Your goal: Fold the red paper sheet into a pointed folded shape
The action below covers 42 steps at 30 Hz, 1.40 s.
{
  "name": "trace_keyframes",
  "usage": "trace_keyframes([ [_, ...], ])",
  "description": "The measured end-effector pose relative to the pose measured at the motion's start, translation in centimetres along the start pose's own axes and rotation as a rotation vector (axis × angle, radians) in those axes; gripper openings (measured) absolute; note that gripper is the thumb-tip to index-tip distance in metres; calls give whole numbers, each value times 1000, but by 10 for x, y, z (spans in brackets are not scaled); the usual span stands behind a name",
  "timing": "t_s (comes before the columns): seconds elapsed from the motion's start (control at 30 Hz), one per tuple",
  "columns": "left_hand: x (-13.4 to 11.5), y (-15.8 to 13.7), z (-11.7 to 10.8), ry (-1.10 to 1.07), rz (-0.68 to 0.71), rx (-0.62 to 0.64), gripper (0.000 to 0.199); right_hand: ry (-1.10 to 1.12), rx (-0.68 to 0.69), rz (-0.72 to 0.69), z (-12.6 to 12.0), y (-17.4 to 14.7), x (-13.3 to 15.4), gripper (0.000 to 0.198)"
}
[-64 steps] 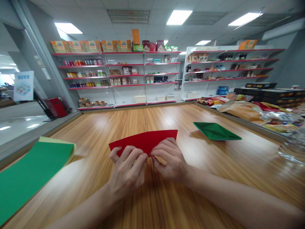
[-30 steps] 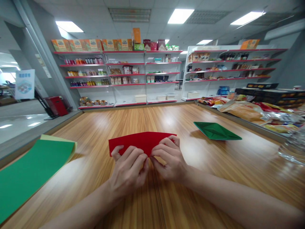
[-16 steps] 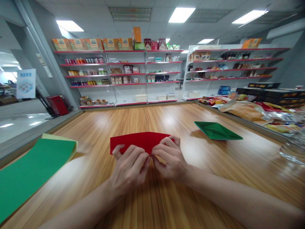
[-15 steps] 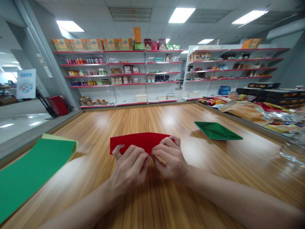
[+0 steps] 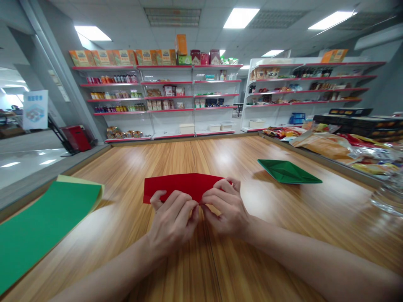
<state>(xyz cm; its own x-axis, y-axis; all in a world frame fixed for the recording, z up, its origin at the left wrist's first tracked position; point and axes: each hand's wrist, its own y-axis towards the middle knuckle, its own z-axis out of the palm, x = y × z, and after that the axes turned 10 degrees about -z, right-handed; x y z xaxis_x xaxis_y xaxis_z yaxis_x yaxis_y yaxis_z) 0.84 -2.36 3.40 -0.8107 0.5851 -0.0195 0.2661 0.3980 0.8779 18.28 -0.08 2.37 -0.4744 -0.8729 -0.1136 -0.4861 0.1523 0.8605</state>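
A folded sheet of red paper lies across the middle of the wooden table, its long side running left to right. My left hand pinches the paper's near edge close to the centre, with the other fingers curled over its left part. Beside it, my right hand grips the same edge, thumb and fingertips pressed together. The two sets of fingertips almost meet at the middle of that edge. What lies under the fingers is hidden.
A folded green paper piece lies to the right. On the left are green sheets with a pale yellow one beneath. A clear container stands at the right edge, near packaged snacks. Stocked shelves line the back.
Both hands keep the same pinch on the red paper. Only a very slight shift of the hands and the view shows.
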Motion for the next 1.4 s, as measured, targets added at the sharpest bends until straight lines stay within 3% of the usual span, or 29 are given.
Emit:
trace_keyframes([
  [0.43, 0, -2, 1, -10, 12, -16, 13, -16, 24, -24, -3, 0, -1, 6],
  [1.07, 1, -1, 0, 10, 0, 58, 10, 2, -5, -7, 1, -2, -1, 5],
  [1.4, 2, -2, 2, -4, 3, 4, 13, 8, -22, -7, 0, -2, -3, 5],
])
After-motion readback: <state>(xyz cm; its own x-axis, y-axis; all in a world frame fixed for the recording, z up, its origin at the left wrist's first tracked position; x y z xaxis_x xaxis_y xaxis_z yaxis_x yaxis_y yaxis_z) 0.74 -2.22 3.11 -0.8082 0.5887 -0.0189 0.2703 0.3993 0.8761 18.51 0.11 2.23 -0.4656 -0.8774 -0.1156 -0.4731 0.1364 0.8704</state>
